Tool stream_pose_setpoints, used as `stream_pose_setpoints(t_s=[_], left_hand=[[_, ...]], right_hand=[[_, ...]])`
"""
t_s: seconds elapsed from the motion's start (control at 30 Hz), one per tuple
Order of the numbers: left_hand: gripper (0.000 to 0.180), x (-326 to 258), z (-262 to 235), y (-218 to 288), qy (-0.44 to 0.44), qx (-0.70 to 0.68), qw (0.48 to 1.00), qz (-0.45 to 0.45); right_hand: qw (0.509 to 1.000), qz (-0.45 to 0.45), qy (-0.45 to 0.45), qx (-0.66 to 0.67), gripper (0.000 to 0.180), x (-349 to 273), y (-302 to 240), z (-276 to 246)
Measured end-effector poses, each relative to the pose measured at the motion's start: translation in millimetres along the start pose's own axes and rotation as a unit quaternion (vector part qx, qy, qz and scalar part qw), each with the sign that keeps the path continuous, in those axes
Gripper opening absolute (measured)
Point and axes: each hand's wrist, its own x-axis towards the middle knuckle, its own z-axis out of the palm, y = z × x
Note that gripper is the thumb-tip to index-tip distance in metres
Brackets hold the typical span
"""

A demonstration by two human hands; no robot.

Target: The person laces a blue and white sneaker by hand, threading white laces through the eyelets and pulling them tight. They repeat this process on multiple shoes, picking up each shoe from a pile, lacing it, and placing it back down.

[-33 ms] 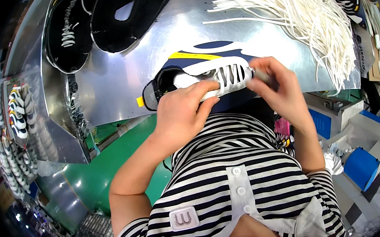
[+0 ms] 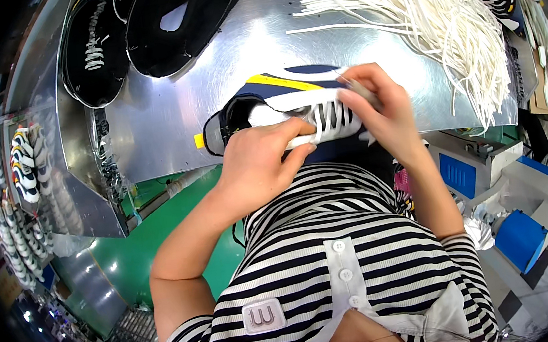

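Note:
A navy, white and yellow shoe upper (image 2: pixel 279 89) lies on its side at the near edge of the metal table, toe to the right, heel with a yellow tab to the left. White lace (image 2: pixel 327 117) crosses its throat in several rows. My left hand (image 2: pixel 262 155) pinches the near edge of the throat between thumb and fingers. Over the toe end, my right hand (image 2: pixel 384 106) is closed round a small grey-handled tool (image 2: pixel 366 94) with a thin tip, partly hidden by the fingers. That tip is by the upper's far side, above the lace rows.
Loose white laces (image 2: pixel 418 15) are heaped at the far right of the metal table (image 2: pixel 169 128). Black shoe pieces (image 2: pixel 96 56) lie at the far left. Strung shoe uppers (image 2: pixel 25 164) hang at the left, and a grey and blue machine (image 2: pixel 521 238) stands at the lower right.
My right hand with the tool has moved left and a little farther away, from beyond the toe end to over the lace rows. My left hand has hardly moved.

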Motion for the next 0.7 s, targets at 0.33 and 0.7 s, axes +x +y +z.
stream_pose_setpoints(t_s=[0.33, 0.7], left_hand=[[0.028, -4, -22, -9, -0.075, 0.002, 0.996, -0.042], [0.019, 18, -24, -16, -0.212, -0.101, 0.97, -0.07]], right_hand=[[0.994, -0.103, 0.023, -0.014, 0.018, 0, 22, 6], [0.99, -0.131, -0.049, -0.029, 0.017, -2, 19, 1]])
